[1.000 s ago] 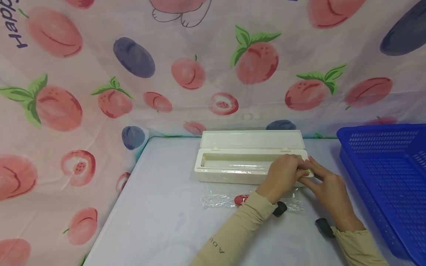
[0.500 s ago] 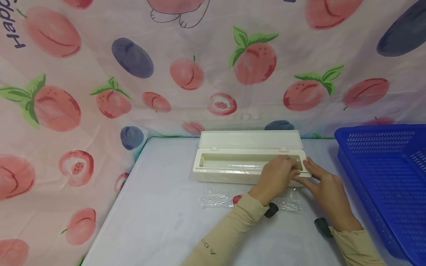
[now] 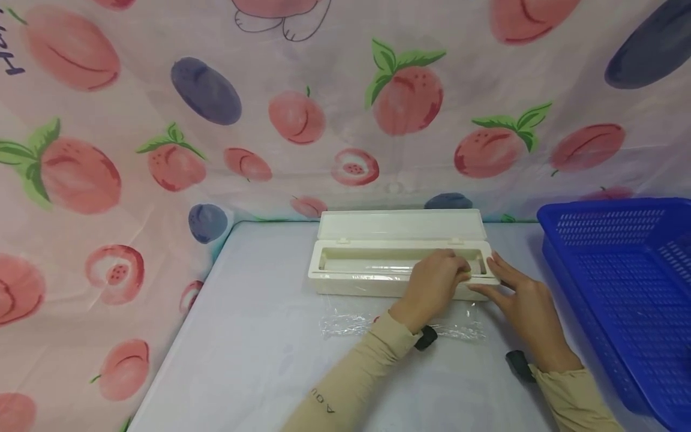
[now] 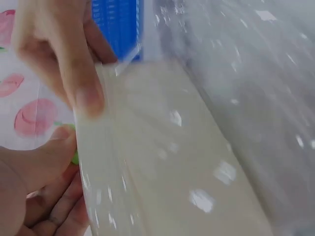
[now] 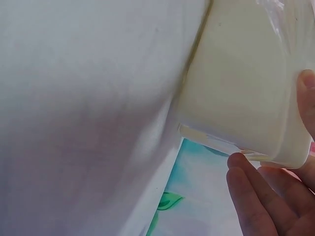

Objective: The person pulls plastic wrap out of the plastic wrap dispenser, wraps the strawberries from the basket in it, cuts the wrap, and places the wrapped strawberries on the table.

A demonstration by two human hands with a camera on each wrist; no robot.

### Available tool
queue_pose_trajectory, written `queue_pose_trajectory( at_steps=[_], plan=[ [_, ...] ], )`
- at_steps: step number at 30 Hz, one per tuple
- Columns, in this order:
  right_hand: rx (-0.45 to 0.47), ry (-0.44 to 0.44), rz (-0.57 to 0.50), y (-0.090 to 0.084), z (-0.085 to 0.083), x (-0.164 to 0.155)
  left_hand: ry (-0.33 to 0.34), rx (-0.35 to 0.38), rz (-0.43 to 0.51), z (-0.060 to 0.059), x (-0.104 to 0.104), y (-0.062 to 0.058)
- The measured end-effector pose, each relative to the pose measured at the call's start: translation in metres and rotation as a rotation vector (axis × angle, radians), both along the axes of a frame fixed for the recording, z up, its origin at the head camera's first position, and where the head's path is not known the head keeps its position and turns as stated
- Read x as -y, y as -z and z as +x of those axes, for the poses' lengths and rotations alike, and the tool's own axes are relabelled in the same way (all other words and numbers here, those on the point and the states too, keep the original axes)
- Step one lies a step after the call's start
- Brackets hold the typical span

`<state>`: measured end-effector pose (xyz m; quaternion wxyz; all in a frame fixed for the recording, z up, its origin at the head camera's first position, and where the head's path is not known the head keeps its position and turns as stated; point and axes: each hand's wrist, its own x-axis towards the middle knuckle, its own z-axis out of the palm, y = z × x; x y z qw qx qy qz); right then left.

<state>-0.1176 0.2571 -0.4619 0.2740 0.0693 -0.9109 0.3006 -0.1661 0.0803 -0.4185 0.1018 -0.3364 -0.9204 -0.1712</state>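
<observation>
Lying lengthwise near the far edge of a pale table [image 3: 259, 360], a cream dispenser box [image 3: 372, 287] sits with its lid [image 3: 399, 224] tipped back toward a hanging cloth [image 3: 162, 120] printed with peaches and plums, which closes off the space behind and to the left of the box. The left hand [image 3: 432, 285] rests on the box's front rim toward its right end, fingers curled over the edge; from the left wrist view its thumb and fingers seem to pinch something small and green there, though what it is cannot be told. The right hand [image 3: 520, 300] lies at the box's right end, fingers nearly straight and touching the corner, gripping nothing. Just in front of the box a crumpled sheet of clear film [image 3: 351, 324] lies on the table. Well to the right of the box stands a blue perforated basket [image 3: 621, 288].
</observation>
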Motion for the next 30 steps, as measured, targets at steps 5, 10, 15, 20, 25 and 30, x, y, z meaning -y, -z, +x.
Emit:
queue_pose_trajectory(
  at_steps=[5,10,15,20,25,30],
  plan=[
    [0.036,0.014,-0.01,-0.002,0.0,-0.001,-0.03,0.004,0.023,-0.001,0.026,0.0],
    [0.07,0.015,-0.025,-0.004,0.001,-0.001,-0.049,0.007,0.076,-0.002,0.053,0.0],
    [0.079,0.015,-0.05,-0.004,0.001,-0.002,-0.093,0.023,0.109,-0.003,0.078,0.001],
    [0.081,0.018,-0.054,-0.004,0.001,-0.002,-0.113,0.027,0.112,-0.003,0.095,0.001],
    [0.093,0.013,-0.05,-0.004,0.001,0.0,-0.117,0.044,0.13,-0.004,0.107,0.002],
    [0.106,0.009,-0.053,-0.005,0.001,0.001,-0.14,0.06,0.144,-0.005,0.122,0.002]
  ],
)
